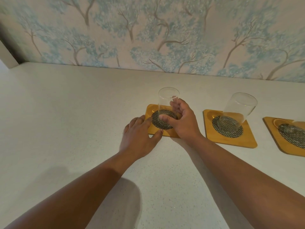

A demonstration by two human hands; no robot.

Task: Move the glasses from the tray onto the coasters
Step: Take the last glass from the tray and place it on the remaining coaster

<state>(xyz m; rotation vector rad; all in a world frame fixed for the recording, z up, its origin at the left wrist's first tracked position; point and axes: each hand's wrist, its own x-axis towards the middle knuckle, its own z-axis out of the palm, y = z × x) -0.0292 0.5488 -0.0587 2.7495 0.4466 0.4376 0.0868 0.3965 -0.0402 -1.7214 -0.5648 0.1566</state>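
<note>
A clear tall glass (165,103) stands upright on the left wooden coaster (152,130), over its round woven insert. My right hand (183,121) is wrapped around the glass's right side, thumb across its base. My left hand (140,134) rests flat on the coaster's near left corner, fingers spread. A second glass (237,111) stands on the middle coaster (231,139). A third coaster (280,146) lies at the right edge, with the base of another glass (295,128) on it, mostly cut off. No tray is in view.
The white speckled counter (66,121) stretches left and toward me. A wall with blue tree wallpaper (148,38) closes the back. A pale vertical panel (8,53) stands at the far left corner.
</note>
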